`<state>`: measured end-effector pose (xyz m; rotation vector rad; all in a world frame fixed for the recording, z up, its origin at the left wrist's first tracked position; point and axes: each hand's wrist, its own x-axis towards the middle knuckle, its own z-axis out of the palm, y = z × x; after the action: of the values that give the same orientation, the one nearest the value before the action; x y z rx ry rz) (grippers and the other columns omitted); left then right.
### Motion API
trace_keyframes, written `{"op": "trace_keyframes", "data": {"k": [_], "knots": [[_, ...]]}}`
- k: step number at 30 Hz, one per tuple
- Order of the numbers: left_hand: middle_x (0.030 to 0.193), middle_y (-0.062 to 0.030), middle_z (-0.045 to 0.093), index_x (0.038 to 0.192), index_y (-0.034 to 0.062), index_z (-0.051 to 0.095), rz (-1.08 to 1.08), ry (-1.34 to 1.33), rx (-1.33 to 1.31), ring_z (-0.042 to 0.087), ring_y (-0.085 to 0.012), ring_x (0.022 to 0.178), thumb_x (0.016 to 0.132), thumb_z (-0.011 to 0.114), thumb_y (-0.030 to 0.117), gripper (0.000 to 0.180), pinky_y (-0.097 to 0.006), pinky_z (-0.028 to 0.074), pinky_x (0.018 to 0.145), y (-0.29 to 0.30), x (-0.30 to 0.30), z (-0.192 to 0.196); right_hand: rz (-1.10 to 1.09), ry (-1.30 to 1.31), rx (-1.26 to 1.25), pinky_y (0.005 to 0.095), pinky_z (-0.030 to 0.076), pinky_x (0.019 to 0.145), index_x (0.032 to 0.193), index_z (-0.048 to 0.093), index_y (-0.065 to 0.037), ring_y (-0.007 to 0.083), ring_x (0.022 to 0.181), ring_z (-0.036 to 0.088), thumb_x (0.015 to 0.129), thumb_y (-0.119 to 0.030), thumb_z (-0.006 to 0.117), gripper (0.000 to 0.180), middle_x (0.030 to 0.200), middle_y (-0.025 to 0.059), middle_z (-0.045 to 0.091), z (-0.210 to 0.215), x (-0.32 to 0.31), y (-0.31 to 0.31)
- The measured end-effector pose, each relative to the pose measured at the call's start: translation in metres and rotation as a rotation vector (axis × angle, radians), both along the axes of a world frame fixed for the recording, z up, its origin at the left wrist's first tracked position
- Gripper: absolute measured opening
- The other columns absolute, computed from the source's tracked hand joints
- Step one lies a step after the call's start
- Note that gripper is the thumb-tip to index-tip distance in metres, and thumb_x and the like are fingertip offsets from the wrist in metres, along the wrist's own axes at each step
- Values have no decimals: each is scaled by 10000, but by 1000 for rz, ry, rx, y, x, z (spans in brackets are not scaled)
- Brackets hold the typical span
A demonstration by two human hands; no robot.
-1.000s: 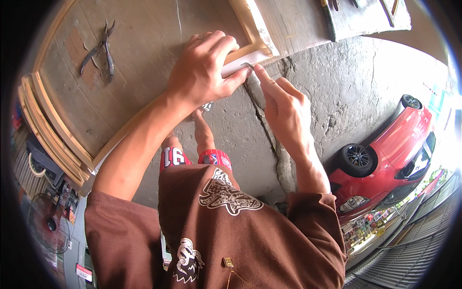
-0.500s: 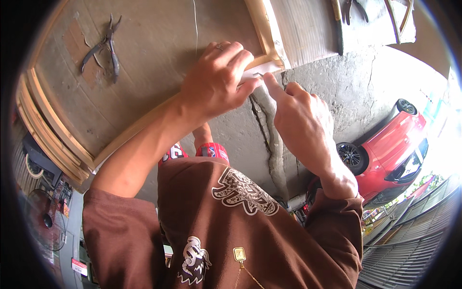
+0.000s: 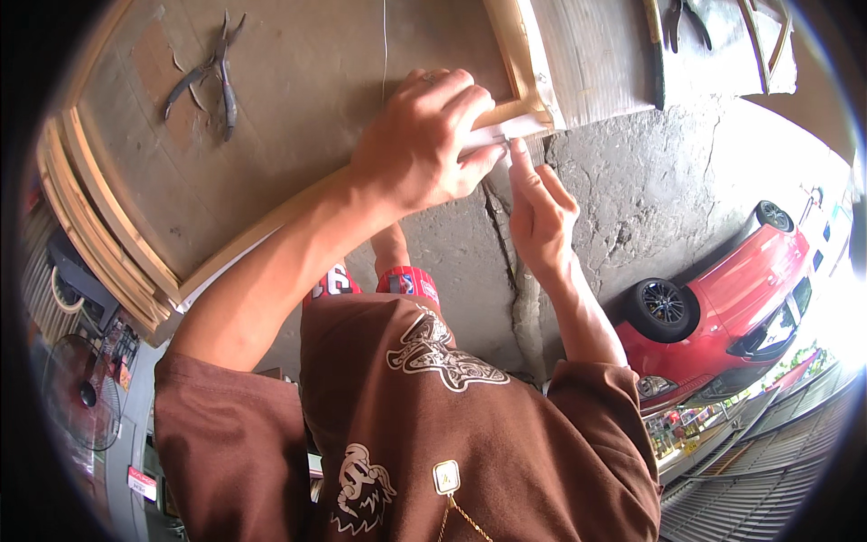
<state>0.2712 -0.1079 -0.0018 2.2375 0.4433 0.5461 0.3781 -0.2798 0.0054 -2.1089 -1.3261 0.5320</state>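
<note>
A wooden frame (image 3: 517,56) lies at the edge of a brown board, with a white strip (image 3: 495,134) along its near side. My left hand (image 3: 429,135) is closed over the frame's edge, its thumb pressing close to the strip. My right hand (image 3: 542,212) is also closed, its fingertips at the strip near the frame's corner. A small thin dark piece shows by those fingertips; its kind is too small to tell. Pliers (image 3: 219,77) with dark handles lie on the brown board at the far left, apart from both hands.
Long wooden strips (image 3: 99,217) are stacked along the left. Another dark-handled tool (image 3: 688,25) lies on a translucent sheet (image 3: 601,63) at the far right. Cracked concrete floor (image 3: 623,181) spreads below. A red car (image 3: 741,298) stands at right, a fan (image 3: 83,393) at lower left.
My right hand has turned and drawn its fingers together at the strip, its forearm swinging inward. My left hand keeps its hold. The whole view has shifted slightly.
</note>
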Motion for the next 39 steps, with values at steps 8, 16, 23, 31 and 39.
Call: {"op": "trace_keyframes", "data": {"k": [8,16,23,31,39], "knots": [[828,-97,576,906,22,601,2,14,-14,588,-304,766,657,780,142,328,-398,496,710,-1,-1,0,-78,-144,-147,368,470,544,1276,593,-117,249,558,514,772,66,603,536,635,86,433,32,-16,13],[822,-95,579,897,29,594,-6,-6,2,598,-301,768,648,778,126,324,-394,500,687,-1,0,0,-69,-144,434,306,468,523,1204,638,-72,200,555,533,809,88,610,427,695,94,553,-56,-6,4],[894,-80,620,973,-2,638,70,-201,-255,599,-162,770,827,667,193,246,-294,493,709,4,-5,2,-190,-49,134,304,484,543,1202,644,-100,210,554,563,834,45,621,396,696,117,569,14,-27,-3],[860,-79,622,924,50,670,223,-18,127,573,-236,844,689,762,190,289,-354,445,797,7,-70,13,86,-106,-89,346,489,496,1237,625,-201,243,523,580,807,-34,627,461,671,54,540,39,-41,22],[698,10,535,879,93,648,175,73,75,546,-145,658,642,778,206,293,-321,361,642,5,-71,7,167,-122,-361,375,478,561,1213,630,-129,281,565,576,834,-12,562,403,681,110,556,66,-39,41]]}}
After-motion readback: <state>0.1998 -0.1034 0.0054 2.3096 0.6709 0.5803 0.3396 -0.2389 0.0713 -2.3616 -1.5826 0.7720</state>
